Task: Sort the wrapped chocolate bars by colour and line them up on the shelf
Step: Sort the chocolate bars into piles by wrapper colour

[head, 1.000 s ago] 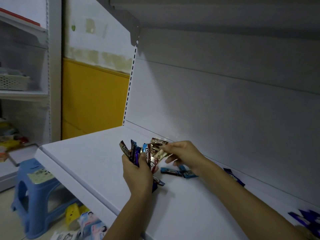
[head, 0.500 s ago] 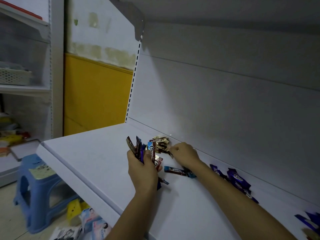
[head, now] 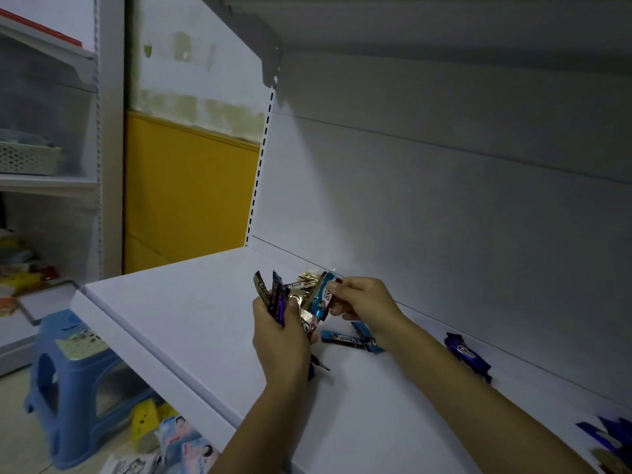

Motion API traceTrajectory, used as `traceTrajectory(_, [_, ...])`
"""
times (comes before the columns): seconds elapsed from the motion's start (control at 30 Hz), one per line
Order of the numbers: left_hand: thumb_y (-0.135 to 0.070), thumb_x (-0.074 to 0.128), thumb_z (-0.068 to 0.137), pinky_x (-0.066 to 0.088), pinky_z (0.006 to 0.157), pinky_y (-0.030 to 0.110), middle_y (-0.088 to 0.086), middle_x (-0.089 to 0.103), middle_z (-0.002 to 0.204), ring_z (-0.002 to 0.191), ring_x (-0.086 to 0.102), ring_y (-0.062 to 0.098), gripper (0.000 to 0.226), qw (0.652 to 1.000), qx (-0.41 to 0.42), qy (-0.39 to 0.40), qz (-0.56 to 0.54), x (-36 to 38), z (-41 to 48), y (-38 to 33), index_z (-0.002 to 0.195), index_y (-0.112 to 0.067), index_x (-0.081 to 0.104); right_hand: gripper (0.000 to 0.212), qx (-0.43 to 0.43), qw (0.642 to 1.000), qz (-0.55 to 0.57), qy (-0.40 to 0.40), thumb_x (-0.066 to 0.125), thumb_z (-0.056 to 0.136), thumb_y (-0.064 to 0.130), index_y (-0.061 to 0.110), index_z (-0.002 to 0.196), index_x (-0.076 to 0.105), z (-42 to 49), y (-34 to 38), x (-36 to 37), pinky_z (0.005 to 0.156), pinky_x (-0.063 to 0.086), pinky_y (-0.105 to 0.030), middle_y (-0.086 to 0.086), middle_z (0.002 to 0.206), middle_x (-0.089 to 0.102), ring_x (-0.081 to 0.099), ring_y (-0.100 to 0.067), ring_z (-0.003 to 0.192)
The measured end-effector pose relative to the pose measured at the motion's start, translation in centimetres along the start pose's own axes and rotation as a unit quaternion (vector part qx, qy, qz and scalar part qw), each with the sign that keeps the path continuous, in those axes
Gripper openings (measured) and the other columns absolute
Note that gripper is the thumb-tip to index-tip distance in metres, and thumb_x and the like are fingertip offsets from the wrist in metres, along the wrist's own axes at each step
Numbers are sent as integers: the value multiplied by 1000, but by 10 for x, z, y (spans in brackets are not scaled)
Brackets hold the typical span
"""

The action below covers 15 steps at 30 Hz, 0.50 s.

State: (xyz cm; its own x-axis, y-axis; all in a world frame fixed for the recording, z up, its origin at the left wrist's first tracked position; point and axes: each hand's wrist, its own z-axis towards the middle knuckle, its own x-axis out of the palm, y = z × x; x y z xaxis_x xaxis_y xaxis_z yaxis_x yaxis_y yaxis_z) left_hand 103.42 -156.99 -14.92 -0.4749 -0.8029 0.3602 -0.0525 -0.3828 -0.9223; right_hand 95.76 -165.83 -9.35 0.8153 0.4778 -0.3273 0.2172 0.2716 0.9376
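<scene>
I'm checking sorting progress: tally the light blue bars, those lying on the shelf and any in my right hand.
Light blue bars lying on the shelf: 2
Light blue bar pinched by the right hand: 1
Total: 3

The left stretch of the shelf (head: 164,313) lies open from front lip to back panel (head: 444,217), easy to reach into. The middle is blocked: the left hand (head: 278,340) grips a fan of bars (head: 273,292), the right hand (head: 367,302) pinches a pale blue bar (head: 323,299), and loose blue bars (head: 342,338) lie between the forearms. Purple bars (head: 466,352) lie near the back panel farther right. An upper shelf (head: 410,25) hangs overhead.
</scene>
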Motion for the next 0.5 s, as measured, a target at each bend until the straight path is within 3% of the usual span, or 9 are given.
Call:
traceTrajectory(0.13, [-18, 49, 99, 53, 50, 21, -3, 59, 102, 83, 63, 15, 19, 999, 5, 52, 11, 1, -3, 1, 116, -24, 48, 11, 18, 999, 45, 12, 60, 91, 15, 13, 86, 70, -3, -8, -16, 50, 47, -19, 2, 66, 68, 63, -8, 57])
traceTrajectory(0.33, [-21, 53, 97, 48, 46, 18, -5, 64, 96, 72, 63, 16, 26, 980, 47, 182, 71, 3, -12, 2, 119, -33, 48, 13, -4, 1000, -4, 31, 60, 91, 13, 16, 86, 71, -16, -16, -25, 55, 50, -21, 6, 61, 65, 61, -7, 55])
traceTrajectory(0.43, [-18, 53, 97, 48, 46, 19, -3, 64, 97, 73, 64, 19, 29, 977, 57, 181, 100, 2, -10, 5, 124, -27, 50, 12, -24, 996, 17, -85, 60, 90, 9, 6, 93, 72, -16, -16, -35, 49, 50, -19, 2, 65, 67, 63, -6, 52])
traceTrajectory(0.5, [-19, 53, 97, 48, 45, 18, -3, 63, 91, 70, 64, 17, 29, 980, 50, 160, 103, 1, -7, 7, 126, -24, 52, 14, -102, 965, -108, -215, 61, 90, 11, 7, 96, 73, -18, -23, -47, 59, 53, -23, 3, 74, 70, 64, -6, 61])
